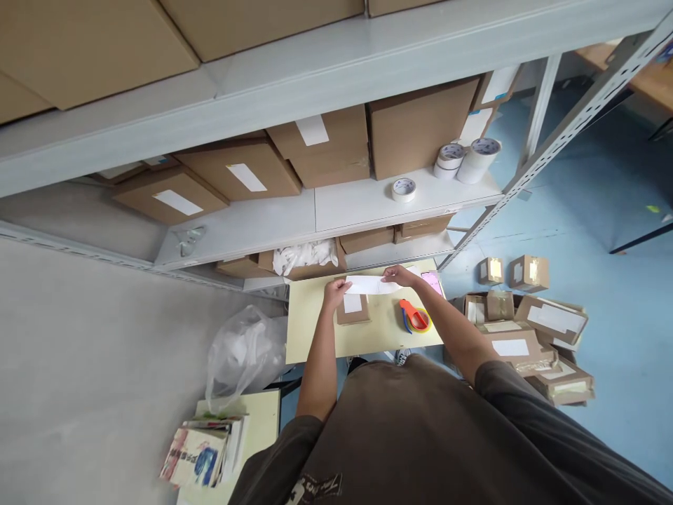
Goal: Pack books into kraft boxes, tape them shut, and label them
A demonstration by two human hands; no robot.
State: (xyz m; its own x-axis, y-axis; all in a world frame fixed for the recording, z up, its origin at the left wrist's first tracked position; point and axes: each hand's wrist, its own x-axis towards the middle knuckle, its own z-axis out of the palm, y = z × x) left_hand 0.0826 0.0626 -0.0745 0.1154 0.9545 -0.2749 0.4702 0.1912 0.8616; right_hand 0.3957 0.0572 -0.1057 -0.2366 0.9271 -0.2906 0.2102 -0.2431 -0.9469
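Between my two hands a white paper strip [364,284], which looks like a label sheet, is stretched out level above the table. My left hand [334,292] pinches its left end and my right hand [398,275] pinches its right end. Just below the strip lies a small cardboard box [358,317] with a white label on top, partly covered by the paper. To the right, an orange tape dispenser [415,315] with a roll of tape rests on the pale yellow table [310,340]. A phone with a pink screen [432,283] lies beyond my right forearm.
A metal shelf [273,221] ahead holds cardboard boxes [420,130] and tape rolls [404,189]. Several packed parcels [510,347] are piled on the right. At left are a clear plastic bag [245,351] and a stack of books [202,449] on a side table. An overhead shelf beam [336,63] crosses above.
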